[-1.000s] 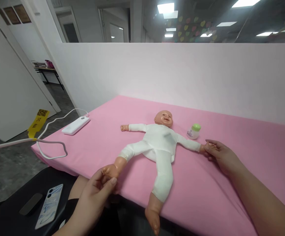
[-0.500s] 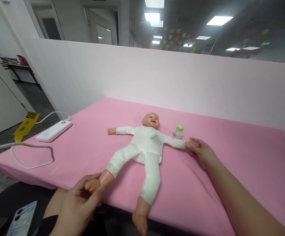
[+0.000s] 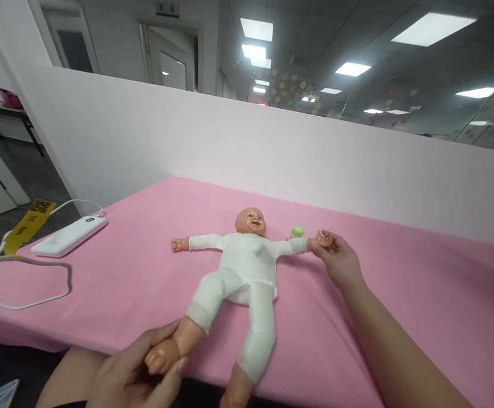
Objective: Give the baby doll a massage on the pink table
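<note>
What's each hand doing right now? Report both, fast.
Left hand: shut on the doll's foot.
Right hand: shut on the doll's hand.

Both hands (image 3: 136,377) (image 3: 336,258) closed — arms apart.

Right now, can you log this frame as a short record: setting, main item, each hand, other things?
setting: pink table against a white partition
main item: baby doll in white suit, lying face up, limbs spread
left hand: closed around the doll's foot
right hand: holding the doll's hand
other things: green-capped bottle, white power bank with cable
</note>
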`<state>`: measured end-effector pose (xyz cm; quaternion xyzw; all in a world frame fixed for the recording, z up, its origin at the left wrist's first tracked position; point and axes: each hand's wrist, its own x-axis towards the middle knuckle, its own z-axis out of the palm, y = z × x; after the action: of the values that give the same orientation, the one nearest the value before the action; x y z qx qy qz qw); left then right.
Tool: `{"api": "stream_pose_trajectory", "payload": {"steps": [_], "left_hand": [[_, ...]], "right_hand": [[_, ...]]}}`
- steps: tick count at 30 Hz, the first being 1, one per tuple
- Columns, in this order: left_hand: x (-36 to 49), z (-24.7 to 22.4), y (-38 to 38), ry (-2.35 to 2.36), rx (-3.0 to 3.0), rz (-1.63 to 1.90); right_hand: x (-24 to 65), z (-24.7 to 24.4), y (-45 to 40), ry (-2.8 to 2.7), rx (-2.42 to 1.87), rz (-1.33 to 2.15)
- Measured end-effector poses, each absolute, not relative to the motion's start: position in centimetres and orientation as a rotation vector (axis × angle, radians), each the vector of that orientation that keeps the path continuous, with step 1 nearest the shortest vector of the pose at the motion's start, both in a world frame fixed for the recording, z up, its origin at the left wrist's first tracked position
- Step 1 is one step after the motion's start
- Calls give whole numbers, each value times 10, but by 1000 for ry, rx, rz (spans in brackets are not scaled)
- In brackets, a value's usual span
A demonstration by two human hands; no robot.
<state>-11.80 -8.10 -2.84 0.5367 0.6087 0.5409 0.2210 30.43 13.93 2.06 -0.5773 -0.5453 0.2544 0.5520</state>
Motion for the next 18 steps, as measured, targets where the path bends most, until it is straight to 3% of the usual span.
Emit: {"api": "stream_pose_trajectory", "payload": {"steps": [6,11,18], "left_hand": [[-101,2,-35,1657,1650,1327],[-82,10,7,1665,1867,1227],[-66,16,42,1657,1880,1151]], "right_hand": [[229,46,142,-1700,-1294,385],[181,23,145,-2155,-1201,65],[167,-3,141,-2381,-1043,-10]]}}
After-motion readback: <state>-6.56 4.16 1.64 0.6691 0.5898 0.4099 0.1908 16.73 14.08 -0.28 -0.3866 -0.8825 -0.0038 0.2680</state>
